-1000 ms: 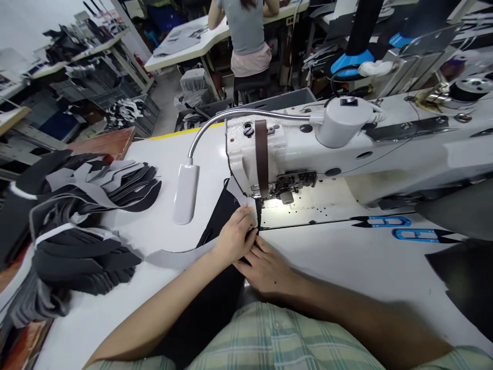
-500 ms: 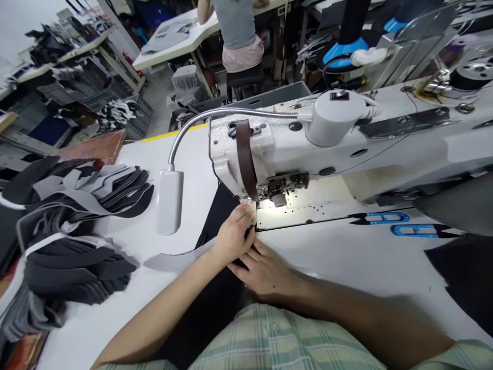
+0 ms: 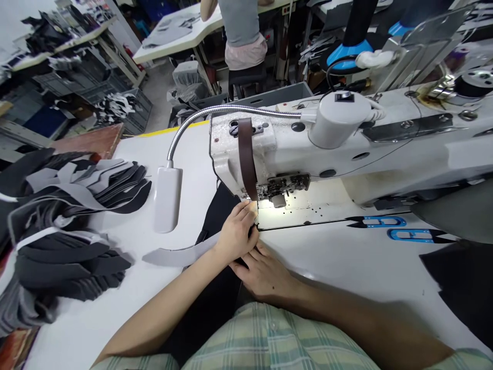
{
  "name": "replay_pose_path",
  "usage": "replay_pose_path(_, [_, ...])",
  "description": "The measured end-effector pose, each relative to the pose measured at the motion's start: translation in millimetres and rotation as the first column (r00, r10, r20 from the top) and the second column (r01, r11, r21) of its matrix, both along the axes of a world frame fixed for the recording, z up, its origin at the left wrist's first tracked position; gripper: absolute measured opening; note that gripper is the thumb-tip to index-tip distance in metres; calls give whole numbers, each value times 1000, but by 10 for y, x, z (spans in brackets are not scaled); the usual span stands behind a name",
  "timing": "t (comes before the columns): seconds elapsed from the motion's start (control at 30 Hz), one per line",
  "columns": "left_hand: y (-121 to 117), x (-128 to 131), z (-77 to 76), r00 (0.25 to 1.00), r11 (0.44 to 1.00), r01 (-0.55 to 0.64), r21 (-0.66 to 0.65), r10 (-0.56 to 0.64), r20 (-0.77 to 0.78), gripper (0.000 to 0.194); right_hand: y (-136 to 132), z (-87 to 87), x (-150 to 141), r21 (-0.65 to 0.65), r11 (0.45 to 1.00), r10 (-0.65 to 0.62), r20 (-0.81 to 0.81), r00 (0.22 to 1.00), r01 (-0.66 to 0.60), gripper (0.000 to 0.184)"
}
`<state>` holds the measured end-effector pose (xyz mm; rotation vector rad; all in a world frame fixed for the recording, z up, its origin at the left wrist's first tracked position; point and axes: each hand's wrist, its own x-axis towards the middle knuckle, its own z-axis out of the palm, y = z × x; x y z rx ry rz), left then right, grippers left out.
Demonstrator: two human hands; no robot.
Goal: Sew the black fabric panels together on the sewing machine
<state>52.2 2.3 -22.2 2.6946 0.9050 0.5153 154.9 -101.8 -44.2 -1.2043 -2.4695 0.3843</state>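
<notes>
1. A black fabric piece (image 3: 215, 218) lies on the white table (image 3: 339, 262) at the foot of the sewing machine (image 3: 292, 149), its near end running off the table edge toward the person's lap.
2. A grey strip (image 3: 175, 255) lies across the black piece and trails off toward 9 o'clock from the hands.
3. The left hand (image 3: 234, 234) rests on top of both pieces, fingers curled and pressed down, with its fingertips at the needle area of the machine, at 12 o'clock from the hand.
4. The right hand (image 3: 265, 272) lies flat just at 5 o'clock of the left hand and touching it, fingers spread lightly over the dark fabric's edge; whether it pinches anything cannot be told.
5. A gooseneck lamp (image 3: 167, 199) hangs over the table at 10 o'clock from the hands, near the fabric's far end.
6. Two blue thread snips (image 3: 396, 228) lie on the table at 3 o'clock, well apart from the hands.
7. A pile of black and grey cut pieces (image 3: 73, 226) sits at 9 o'clock, at the table's left side.
8. At 12 o'clock, beyond the machine, another person (image 3: 241, 31) sits at a separate table.
</notes>
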Motion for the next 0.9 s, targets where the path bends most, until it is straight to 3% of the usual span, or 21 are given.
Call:
replay_pose_path(0.3, [3, 0, 46, 996, 998, 60, -9, -61, -61, 27, 6, -2, 32, 6, 1000, 7, 12, 1000, -7, 44])
replay_pose_path(0.47, [-23, -8, 58, 999, 999, 9, -44, -11, -41, 26, 5, -23, 12, 13, 1000, 12, 15, 1000, -13, 43])
replay_pose_path(0.73, [-33, 35, 88, 997, 997, -34, -65, 30, -65, 20, 14, 34, 23, -89, 996, 26, 27, 999, -23, 43])
replay_pose_path(0.9, [-42, 5, 78, 999, 999, -18, -51, 16, -46, 19, 2, 27, 22, -59, 998, 36, 27, 999, -34, 42])
